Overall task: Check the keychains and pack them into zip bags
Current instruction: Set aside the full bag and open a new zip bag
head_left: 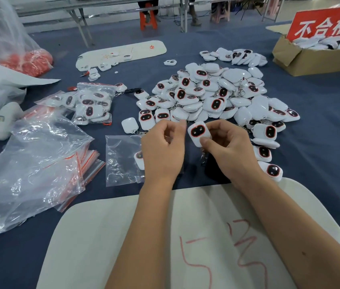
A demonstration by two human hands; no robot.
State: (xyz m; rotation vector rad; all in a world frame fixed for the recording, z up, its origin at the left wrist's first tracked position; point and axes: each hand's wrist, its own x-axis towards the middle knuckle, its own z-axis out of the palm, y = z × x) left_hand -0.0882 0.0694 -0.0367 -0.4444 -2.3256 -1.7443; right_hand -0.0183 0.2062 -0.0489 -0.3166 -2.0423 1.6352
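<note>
Keychain (198, 133): one, held above table (321, 113) in front of pile (217, 94); white, rounded, dark oval face rimmed red, metal clip hanging below. Pinched by right hand (230, 149), thumb on lower edge, fingers curled behind. Left hand (164, 151) just beside, fingers curled, fingertip near keychain's top corner, contact unclear. One open bag (123, 159) under left hand, one keychain inside. Filled bags (90, 103) left of pile. Box (315, 59) far right.

both forearms reach toward 12 o'clock. the right hand (225, 147) pinches a keychain (199, 133) with thumb and fingers. the left hand (163, 149) is at its 9 o'clock side, fingers curled.
</note>
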